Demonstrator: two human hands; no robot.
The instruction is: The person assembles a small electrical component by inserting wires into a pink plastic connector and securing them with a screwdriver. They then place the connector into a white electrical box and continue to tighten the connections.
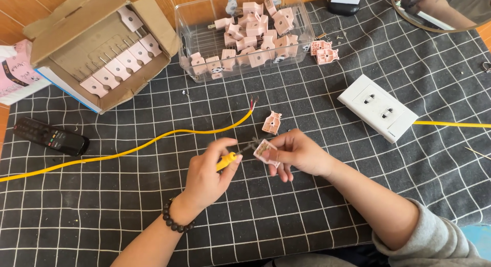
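Observation:
My left hand (207, 172) grips a screwdriver with a yellow handle (225, 160), its metal tip pointing right into a small pink socket module (266, 151). My right hand (299, 153) holds that module between thumb and fingers, just above the black grid-patterned mat (128, 211). A second pink module (271, 122) lies on the mat just beyond my hands. A yellow cable (153, 142) with bared wire ends runs from the left edge toward the middle.
A clear plastic bin (194, 21) holds several pink modules at the back. An open cardboard box (97, 47) with more parts sits back left. A white double wall outlet (377, 107) lies right, a black remote (50, 136) left, loose pink parts (324, 50) near the bin.

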